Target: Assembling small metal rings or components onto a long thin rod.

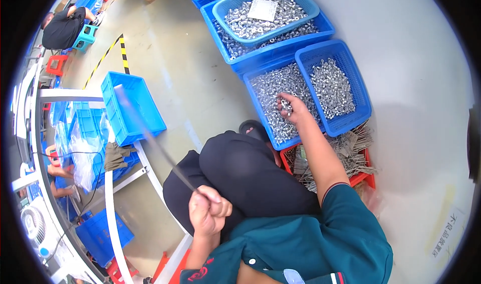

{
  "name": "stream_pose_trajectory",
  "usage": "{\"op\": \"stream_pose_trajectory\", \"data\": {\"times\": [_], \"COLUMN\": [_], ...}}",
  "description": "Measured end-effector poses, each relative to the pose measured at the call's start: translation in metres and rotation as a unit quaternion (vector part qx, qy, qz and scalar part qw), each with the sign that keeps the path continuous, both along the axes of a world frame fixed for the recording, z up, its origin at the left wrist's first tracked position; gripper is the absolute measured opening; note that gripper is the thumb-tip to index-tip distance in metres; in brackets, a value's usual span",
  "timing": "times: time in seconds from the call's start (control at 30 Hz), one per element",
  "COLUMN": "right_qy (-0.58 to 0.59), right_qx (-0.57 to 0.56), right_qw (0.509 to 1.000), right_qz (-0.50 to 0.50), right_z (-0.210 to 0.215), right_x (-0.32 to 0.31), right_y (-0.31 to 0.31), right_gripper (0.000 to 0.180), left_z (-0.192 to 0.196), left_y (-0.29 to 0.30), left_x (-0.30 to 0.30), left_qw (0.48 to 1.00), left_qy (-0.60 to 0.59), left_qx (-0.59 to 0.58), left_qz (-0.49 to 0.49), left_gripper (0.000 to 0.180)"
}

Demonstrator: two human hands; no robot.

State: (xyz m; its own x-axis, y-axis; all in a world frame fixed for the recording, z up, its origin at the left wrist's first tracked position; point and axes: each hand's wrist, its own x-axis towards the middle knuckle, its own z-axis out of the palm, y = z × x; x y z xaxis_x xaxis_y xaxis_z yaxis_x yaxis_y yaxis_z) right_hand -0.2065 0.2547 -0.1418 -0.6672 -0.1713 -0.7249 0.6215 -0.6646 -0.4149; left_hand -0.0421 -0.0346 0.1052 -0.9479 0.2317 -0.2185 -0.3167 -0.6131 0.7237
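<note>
My left hand (208, 211) is closed in a fist above my lap, around the end of a long thin metal rod (173, 162). Up and to the left the rod slants, smeared by motion, towards a pale end. Over a blue crate (279, 144) heaped with small silvery metal parts (280, 78), my right hand (295, 109) is cupped with its fingers curled. Several of these short, ring-like parts (286, 107) lie in its grasp. A blue perforated basket (367, 96) with similar parts sits at that crate's right side.
Farther back, a light blue basket (218, 12) of metal parts rests on another blue crate (235, 58). A red crate (370, 178) of thin metal rods (353, 156) stands below my right forearm. At left are a blue bin (143, 111), a white frame (111, 199) and a seated person (62, 28).
</note>
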Motion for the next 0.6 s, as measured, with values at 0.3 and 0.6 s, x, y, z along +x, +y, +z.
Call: {"op": "stream_pose_trajectory", "data": {"times": [0.3, 0.6], "right_qy": [0.071, 0.077], "right_qx": [-0.276, -0.213], "right_qw": [0.944, 0.968], "right_qz": [-0.167, -0.112], "right_z": [0.007, 0.02], "right_x": [0.019, 0.021], "right_y": [0.004, 0.006], "right_gripper": [0.022, 0.026], "left_z": [-0.014, -0.017], "left_y": [0.013, 0.013], "left_x": [0.031, 0.048], "left_qw": [0.993, 0.994], "left_qy": [-0.115, -0.08], "left_qx": [0.022, -0.075], "left_qz": [-0.03, -0.025], "left_gripper": [0.036, 0.033]}}
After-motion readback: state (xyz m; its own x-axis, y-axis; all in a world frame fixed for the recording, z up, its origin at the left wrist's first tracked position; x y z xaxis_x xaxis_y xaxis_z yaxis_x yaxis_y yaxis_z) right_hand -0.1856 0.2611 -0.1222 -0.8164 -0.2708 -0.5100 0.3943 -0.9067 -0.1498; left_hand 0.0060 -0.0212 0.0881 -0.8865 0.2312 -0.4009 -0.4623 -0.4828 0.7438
